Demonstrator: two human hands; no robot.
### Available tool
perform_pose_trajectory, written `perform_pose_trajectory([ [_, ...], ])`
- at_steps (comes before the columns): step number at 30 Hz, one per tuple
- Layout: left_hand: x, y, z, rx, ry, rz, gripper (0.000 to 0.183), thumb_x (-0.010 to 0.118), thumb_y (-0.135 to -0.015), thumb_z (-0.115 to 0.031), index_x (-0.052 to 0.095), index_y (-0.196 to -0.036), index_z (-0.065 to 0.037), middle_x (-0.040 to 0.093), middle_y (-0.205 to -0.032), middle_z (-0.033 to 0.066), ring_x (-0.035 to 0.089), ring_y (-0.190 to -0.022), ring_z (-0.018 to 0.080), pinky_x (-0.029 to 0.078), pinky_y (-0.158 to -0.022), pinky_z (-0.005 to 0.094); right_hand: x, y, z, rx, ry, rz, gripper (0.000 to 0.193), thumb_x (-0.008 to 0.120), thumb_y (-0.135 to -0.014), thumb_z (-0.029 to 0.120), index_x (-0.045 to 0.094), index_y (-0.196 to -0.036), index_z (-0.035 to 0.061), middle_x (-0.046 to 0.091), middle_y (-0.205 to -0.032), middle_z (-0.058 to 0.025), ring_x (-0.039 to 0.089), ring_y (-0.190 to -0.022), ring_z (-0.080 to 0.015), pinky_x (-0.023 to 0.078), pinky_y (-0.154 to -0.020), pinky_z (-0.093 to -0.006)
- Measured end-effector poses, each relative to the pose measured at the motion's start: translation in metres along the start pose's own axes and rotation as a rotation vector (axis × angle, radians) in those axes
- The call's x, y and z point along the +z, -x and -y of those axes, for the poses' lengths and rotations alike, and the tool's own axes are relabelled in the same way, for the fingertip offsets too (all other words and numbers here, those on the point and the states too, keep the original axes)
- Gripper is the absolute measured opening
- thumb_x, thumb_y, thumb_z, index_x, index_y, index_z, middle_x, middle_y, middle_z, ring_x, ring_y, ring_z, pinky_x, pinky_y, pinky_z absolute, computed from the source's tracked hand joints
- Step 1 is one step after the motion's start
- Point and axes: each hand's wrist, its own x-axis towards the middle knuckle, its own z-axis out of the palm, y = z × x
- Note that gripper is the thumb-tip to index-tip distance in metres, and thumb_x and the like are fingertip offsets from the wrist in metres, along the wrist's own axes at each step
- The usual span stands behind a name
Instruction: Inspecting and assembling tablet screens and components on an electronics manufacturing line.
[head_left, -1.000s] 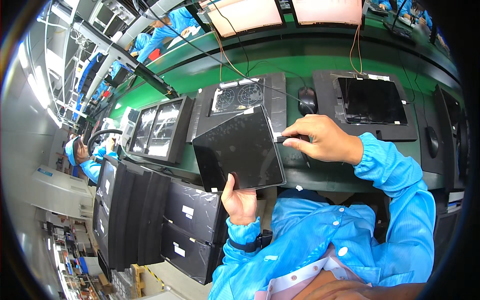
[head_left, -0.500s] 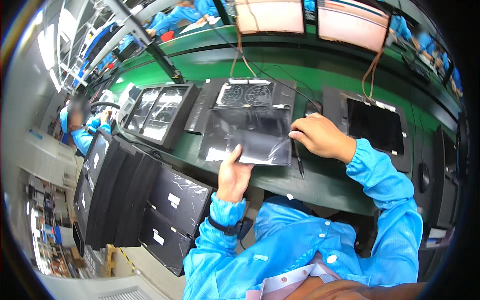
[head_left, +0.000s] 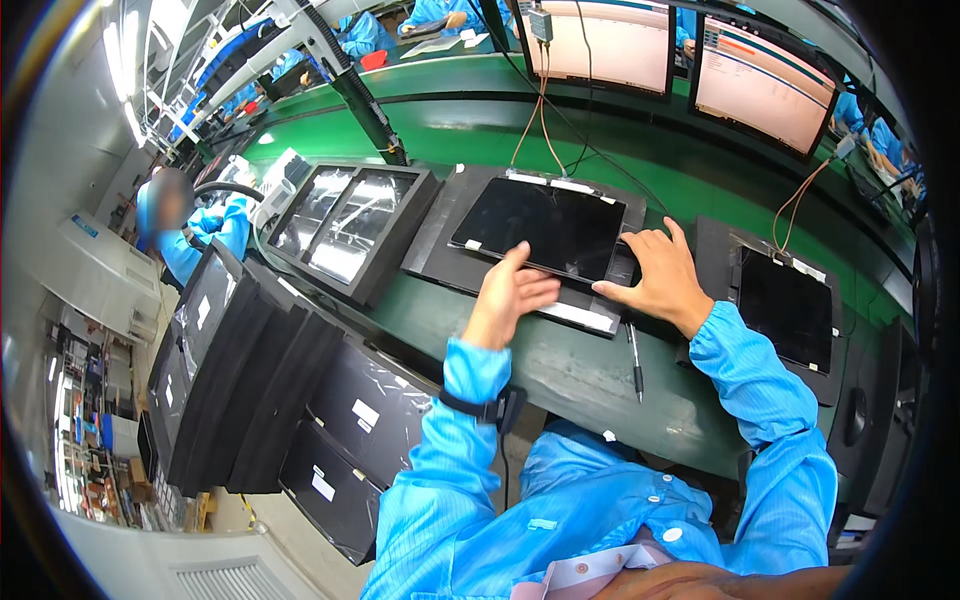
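Observation:
A black display panel point(head_left: 540, 228) lies face up on a dark foam fixture point(head_left: 430, 235) on the bench in front of me. It sits slightly slanted, with small white tabs at its edges. My left hand point(head_left: 508, 297) is by the panel's near edge, fingers apart and slightly blurred, with nothing in it. At the panel's right near corner is my right hand point(head_left: 662, 275), its thumb and fingers spread. Whether the thumb touches the panel I cannot tell. A pen point(head_left: 635, 362) lies on the green bench, nearer to me than my right hand.
A second display panel point(head_left: 788, 305) rests on a fixture to the right. A foam tray point(head_left: 345, 222) with film-covered panels stands left. Stacked black trays point(head_left: 250, 385) fill the lower left. Two monitors point(head_left: 765, 85) stand behind, with cables hanging down. A person point(head_left: 195, 235) sits far left.
The display panel, tilted up in my hands before, now lies on the fixture. My left hand has let go of it, and my right fingers have spread. The view has shifted.

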Motion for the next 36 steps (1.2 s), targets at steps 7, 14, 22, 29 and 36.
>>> perform_pose_trajectory([
  [7,-0.010,0.033,0.071,0.937,-1.352,-0.432,0.067,0.074,-0.089,-0.029,0.047,-0.141,0.004,0.037,-0.151,0.0278,0.031,-0.143,0.0444,0.027,-0.117,0.0529,0.013,-0.003,0.000,-0.154,0.151,-0.117,0.079,0.073,-0.077,0.059,0.062,-0.121,-0.0047,0.059,-0.121,-0.0183,0.054,-0.119,-0.0338,0.025,-0.115,-0.0611],
  [14,-0.022,-0.007,0.031,0.832,-1.257,-0.743,0.082,0.070,-0.088,-0.047,0.041,-0.148,0.002,0.027,-0.156,0.0325,0.019,-0.149,0.0457,0.011,-0.120,0.0604,-0.002,0.015,0.035,-0.219,0.010,-0.108,0.063,0.076,-0.083,0.039,0.058,-0.135,0.0079,0.054,-0.135,-0.0226,0.051,-0.128,-0.0397,0.039,-0.109,-0.0493],
  [22,-0.038,-0.025,0.033,0.652,-1.296,-0.627,0.097,0.067,-0.084,-0.065,0.037,-0.152,-0.002,0.016,-0.160,0.0329,0.011,-0.153,0.0399,-0.002,-0.121,0.0587,0.032,0.018,0.023,-0.101,0.035,-0.027,0.062,0.069,-0.087,0.049,0.061,-0.135,0.0094,0.052,-0.140,-0.0244,0.048,-0.130,-0.0411,0.036,-0.109,-0.0524],
  [29,-0.027,-0.030,0.034,0.727,-1.246,-0.667,0.101,0.073,-0.079,-0.064,0.040,-0.150,0.000,0.018,-0.160,0.0300,0.011,-0.152,0.0397,0.001,-0.122,0.0582,0.029,-0.003,0.018,-0.043,-0.034,-0.093,0.043,0.067,-0.092,0.034,0.065,-0.124,0.0050,0.058,-0.131,-0.0193,0.057,-0.116,-0.0366,0.041,-0.103,-0.0491],
  [36,-0.020,0.029,0.044,0.989,-0.950,-0.615,0.071,0.078,-0.084,-0.041,0.053,-0.134,0.002,0.034,-0.153,0.0291,0.037,-0.141,0.0435,0.029,-0.117,0.0523,-0.012,0.067,0.067,0.038,0.160,0.199,0.040,0.070,-0.088,0.039,0.061,-0.092,0.0006,0.067,-0.084,-0.0190,0.068,-0.076,-0.0381,0.053,-0.066,-0.0474],
])
